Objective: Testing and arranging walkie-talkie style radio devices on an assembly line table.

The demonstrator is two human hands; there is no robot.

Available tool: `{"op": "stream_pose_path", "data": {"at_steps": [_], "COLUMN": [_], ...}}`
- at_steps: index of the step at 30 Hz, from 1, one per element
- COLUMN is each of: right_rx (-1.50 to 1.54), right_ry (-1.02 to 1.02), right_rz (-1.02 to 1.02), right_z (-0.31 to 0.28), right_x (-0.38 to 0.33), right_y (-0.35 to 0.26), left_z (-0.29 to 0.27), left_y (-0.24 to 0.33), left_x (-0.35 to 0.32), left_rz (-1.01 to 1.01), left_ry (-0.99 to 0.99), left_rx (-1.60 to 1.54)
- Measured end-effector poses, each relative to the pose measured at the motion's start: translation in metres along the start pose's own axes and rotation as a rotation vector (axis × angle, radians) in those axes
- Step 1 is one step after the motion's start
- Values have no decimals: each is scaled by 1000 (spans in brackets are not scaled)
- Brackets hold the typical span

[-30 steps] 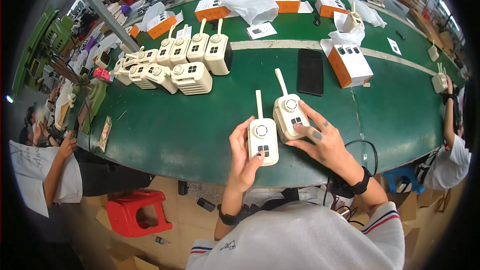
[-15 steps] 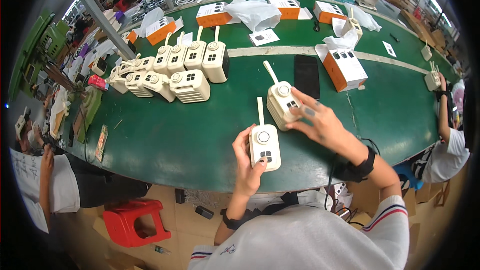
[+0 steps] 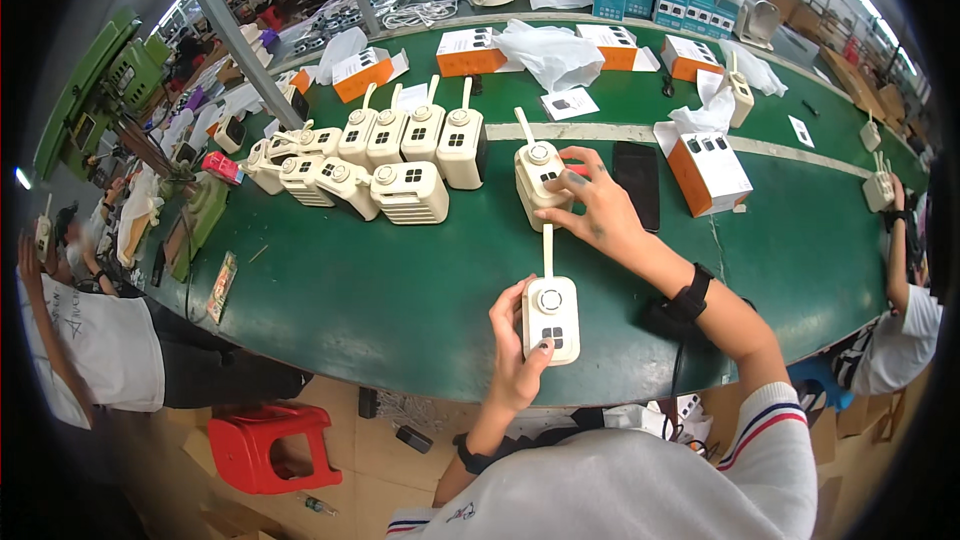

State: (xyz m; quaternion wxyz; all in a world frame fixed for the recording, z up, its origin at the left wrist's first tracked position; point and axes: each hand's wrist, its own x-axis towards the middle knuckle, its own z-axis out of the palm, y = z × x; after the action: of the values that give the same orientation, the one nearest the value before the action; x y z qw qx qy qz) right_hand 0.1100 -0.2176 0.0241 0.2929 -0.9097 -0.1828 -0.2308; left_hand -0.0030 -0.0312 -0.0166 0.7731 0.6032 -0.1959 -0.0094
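Observation:
My left hand (image 3: 514,360) grips a cream box-shaped device (image 3: 551,312) with a round knob, four dark buttons and an upright strap. Its thumb presses on the dark buttons at the near end. Farther away, my right hand (image 3: 600,205) has its thumb and fingers around the side of a second cream device (image 3: 536,172) of the same kind, which stands on the green table (image 3: 400,290). To the left, several matching devices (image 3: 411,195) stand grouped in rows, some with their straps up.
Just right of my right hand lies a black phone-like slab (image 3: 637,185). Beyond it stands an orange and white box (image 3: 708,172). More such boxes and white plastic bags (image 3: 550,53) line the far side. A red stool (image 3: 270,448) is on the floor at left; co-workers sit at both sides.
My right hand has moved its device farther away and to the left, apart from the black slab. The left hand keeps its device in about the same place. The whole view has shifted slightly.

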Motion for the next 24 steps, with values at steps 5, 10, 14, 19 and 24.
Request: {"op": "stream_pose_path", "data": {"at_steps": [5, 10, 14, 19, 24], "right_rx": [-105, -108, -93, -94, -90], "right_ry": [84, 92, 105, 128, 131], "right_rz": [15, 34, -20, -36, -52], "right_z": [4, 3, 4, 7, 6], "right_x": [-7, -8, -10, -13, -13], "right_y": [-3, -5, -3, -1, -1], "left_z": [2, 1, 0, 0, 0], "left_y": [0, -2, -2, -5, -4], "left_x": [1, 2, 0, 1, 1], "left_rz": [-17, -6, 17, 18, 26], "left_ry": [6, -4, -20, -20, -21], "left_rx": [42, 43, 30, 42, 29]}}
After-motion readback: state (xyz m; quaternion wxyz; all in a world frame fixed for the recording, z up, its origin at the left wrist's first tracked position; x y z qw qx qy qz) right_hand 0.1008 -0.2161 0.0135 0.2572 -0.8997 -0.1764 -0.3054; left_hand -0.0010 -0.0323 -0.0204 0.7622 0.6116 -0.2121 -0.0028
